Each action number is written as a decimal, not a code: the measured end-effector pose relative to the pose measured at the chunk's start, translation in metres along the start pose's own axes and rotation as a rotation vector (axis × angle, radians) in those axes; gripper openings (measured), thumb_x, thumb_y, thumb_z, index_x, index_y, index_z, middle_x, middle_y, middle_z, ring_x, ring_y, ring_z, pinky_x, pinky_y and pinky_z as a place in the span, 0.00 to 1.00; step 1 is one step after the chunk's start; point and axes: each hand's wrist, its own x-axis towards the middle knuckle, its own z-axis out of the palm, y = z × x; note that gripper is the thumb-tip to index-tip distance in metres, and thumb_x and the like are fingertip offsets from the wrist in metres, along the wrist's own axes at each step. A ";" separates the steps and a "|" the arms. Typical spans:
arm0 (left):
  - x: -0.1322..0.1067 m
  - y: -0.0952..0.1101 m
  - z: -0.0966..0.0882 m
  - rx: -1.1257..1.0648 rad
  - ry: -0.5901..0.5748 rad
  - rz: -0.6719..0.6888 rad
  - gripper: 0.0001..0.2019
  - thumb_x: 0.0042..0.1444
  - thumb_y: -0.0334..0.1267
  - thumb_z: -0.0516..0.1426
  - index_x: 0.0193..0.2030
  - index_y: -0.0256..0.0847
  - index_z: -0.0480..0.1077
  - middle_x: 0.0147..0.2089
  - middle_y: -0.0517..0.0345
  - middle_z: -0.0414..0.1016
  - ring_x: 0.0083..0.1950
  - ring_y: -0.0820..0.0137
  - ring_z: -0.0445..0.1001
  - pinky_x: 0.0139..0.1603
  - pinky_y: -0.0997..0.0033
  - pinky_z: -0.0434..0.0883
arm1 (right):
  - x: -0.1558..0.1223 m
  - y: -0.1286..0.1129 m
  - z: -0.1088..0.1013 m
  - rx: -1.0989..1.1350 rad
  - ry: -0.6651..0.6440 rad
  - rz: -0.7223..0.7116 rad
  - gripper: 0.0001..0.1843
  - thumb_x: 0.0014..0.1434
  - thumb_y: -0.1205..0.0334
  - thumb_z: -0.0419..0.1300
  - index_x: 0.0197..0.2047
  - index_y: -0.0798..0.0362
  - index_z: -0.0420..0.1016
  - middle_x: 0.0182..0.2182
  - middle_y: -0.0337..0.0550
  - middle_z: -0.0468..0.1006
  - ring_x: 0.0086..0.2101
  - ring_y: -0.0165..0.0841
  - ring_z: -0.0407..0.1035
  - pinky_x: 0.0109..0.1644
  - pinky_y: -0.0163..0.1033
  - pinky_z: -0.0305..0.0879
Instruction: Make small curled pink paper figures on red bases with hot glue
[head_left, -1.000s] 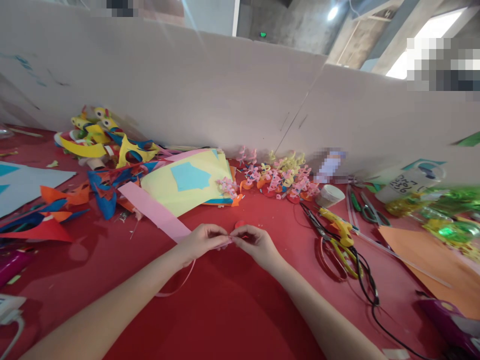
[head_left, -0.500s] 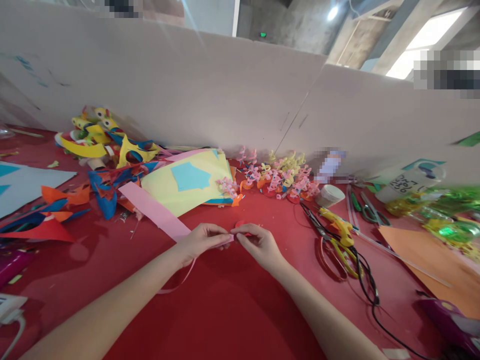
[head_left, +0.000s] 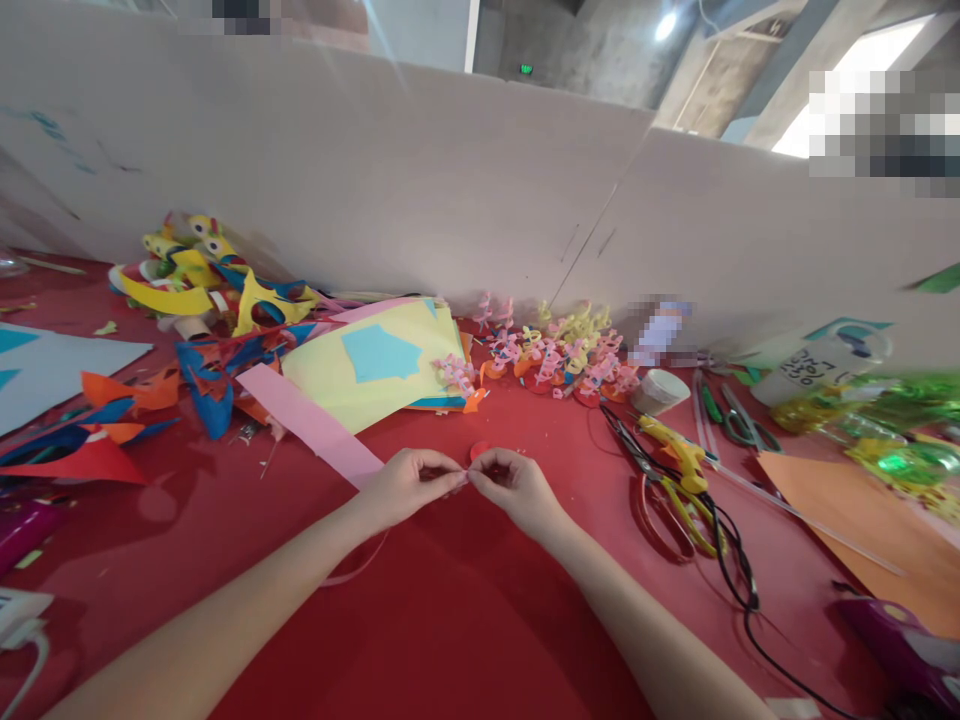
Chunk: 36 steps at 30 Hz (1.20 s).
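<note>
Pinching pink strip [head_left: 360, 567], left hand [head_left: 409, 487], right hand [head_left: 519, 492], both grips clamped on it

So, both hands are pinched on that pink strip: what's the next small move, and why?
Probably roll the end of the strip into a tight curl between the fingertips. The left hand and right hand pinch it together, its long tail hangs loose under the left wrist, and the curls piled by the wall suggest that shape.
</note>
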 end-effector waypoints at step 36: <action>-0.007 0.003 0.013 -0.659 0.175 -0.279 0.08 0.40 0.39 0.66 0.27 0.38 0.79 0.30 0.54 0.80 0.35 0.69 0.74 0.43 0.70 0.69 | -0.012 -0.006 -0.004 -0.724 0.097 -0.626 0.08 0.59 0.64 0.57 0.40 0.46 0.75 0.34 0.45 0.73 0.35 0.34 0.69 0.39 0.40 0.67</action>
